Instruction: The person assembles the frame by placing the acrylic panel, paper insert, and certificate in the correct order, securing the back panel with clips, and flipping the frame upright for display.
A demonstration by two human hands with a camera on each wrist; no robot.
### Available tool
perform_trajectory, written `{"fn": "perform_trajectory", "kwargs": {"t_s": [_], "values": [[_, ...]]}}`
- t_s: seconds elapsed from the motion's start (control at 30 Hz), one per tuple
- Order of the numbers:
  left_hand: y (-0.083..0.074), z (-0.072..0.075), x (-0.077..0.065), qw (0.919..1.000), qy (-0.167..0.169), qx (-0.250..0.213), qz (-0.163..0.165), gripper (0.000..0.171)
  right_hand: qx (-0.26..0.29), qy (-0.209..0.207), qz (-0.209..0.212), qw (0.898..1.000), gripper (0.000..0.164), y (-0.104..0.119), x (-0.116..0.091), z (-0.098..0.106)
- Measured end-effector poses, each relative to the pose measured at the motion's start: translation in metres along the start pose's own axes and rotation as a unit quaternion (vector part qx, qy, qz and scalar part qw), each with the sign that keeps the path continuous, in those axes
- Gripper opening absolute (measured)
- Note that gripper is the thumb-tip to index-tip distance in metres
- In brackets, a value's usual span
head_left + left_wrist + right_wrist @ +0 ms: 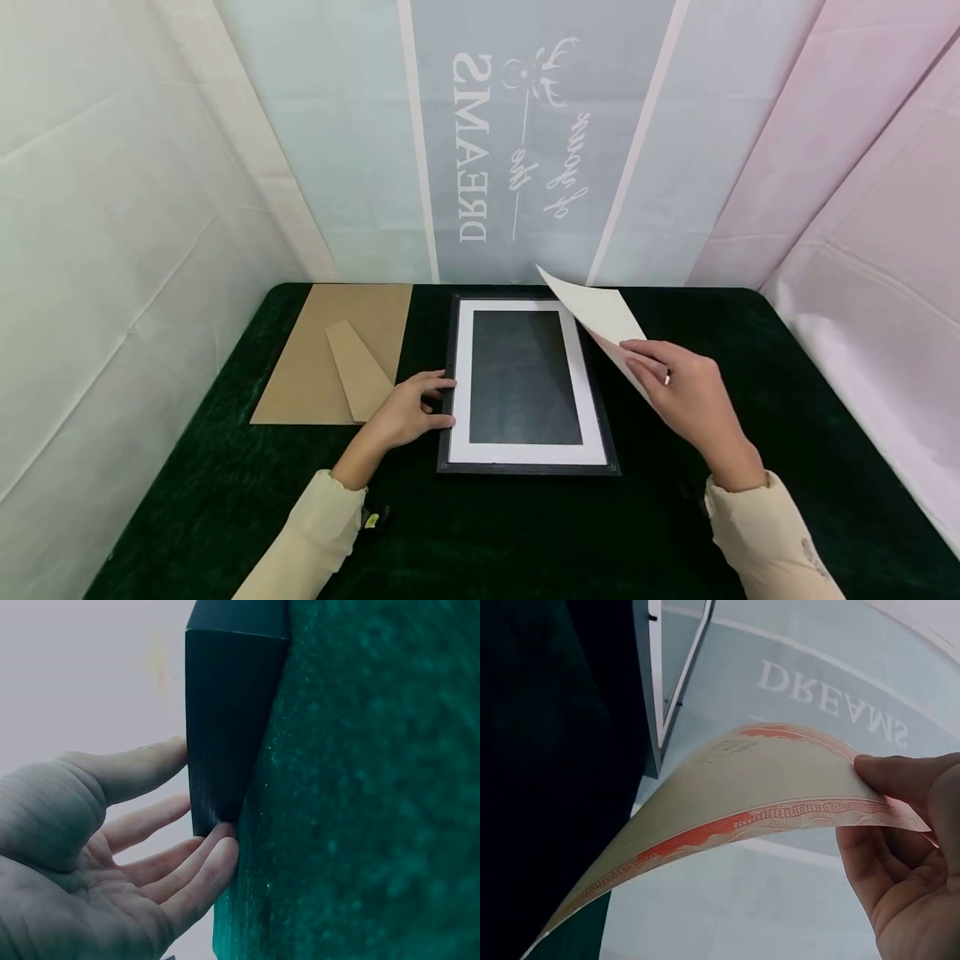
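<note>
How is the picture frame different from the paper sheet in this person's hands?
The frame lies flat on the green cloth; the sheet is raised and bent.
The frame is dark-edged with a white inner border; the sheet is pale with a red patterned border.
The left hand touches the frame's side; the right hand pinches the sheet.
Both are in contact with a hand.

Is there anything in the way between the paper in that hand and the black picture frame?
Nothing visible blocks it. The right hand holds the bent paper on the frame's right, and in the head view its far corner already overlaps the frame. The left hand touches the frame's opposite side.
</note>
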State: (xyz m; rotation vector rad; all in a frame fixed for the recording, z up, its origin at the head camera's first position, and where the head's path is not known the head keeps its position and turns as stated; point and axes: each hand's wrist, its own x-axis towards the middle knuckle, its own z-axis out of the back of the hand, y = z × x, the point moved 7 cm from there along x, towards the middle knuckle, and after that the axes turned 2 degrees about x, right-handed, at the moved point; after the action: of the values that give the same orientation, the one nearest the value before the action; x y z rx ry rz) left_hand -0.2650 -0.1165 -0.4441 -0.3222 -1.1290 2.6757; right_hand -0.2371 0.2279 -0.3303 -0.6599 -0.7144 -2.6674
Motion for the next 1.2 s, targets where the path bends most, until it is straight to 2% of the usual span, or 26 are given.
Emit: {"fn": "perform_trajectory", "kwargs": {"t_s": [0.3, 0.5, 0.6, 0.7, 0.83, 1.03, 1.2], "values": [[0.000, -0.002, 0.001, 1.0000, 0.003, -0.001, 0.006, 0.054, 0.015, 0.080, -0.013, 0.997, 0.024, 0.002, -0.003, -0.029], [-0.002, -0.003, 0.003, 1.0000, 0.008, -0.004, -0.003, 0.053, 0.023, 0.155, -0.034, 0.987, 0.021, 0.002, -0.008, -0.048], [-0.004, -0.003, 0.004, 0.9999, 0.008, -0.001, -0.007, 0.053, 0.029, 0.176, -0.038, 0.983, 0.022, 0.003, -0.010, -0.054], [-0.007, -0.002, 0.004, 0.9999, 0.006, 0.004, -0.007, 0.053, 0.034, 0.174, -0.036, 0.984, 0.021, 0.004, -0.011, -0.054], [-0.012, -0.002, 0.001, 0.9998, -0.008, 0.017, -0.005, 0.052, 0.035, 0.148, -0.032, 0.988, 0.019, 0.007, -0.011, -0.050], [-0.016, 0.003, -0.006, 0.9966, -0.071, 0.042, 0.005, 0.046, 0.044, 0.130, -0.023, 0.990, 0.018, 0.013, -0.011, -0.049], [-0.018, 0.008, -0.010, 0.9928, -0.115, 0.035, -0.004, 0.036, 0.049, 0.135, -0.025, 0.989, 0.019, 0.019, -0.010, -0.052]]}}
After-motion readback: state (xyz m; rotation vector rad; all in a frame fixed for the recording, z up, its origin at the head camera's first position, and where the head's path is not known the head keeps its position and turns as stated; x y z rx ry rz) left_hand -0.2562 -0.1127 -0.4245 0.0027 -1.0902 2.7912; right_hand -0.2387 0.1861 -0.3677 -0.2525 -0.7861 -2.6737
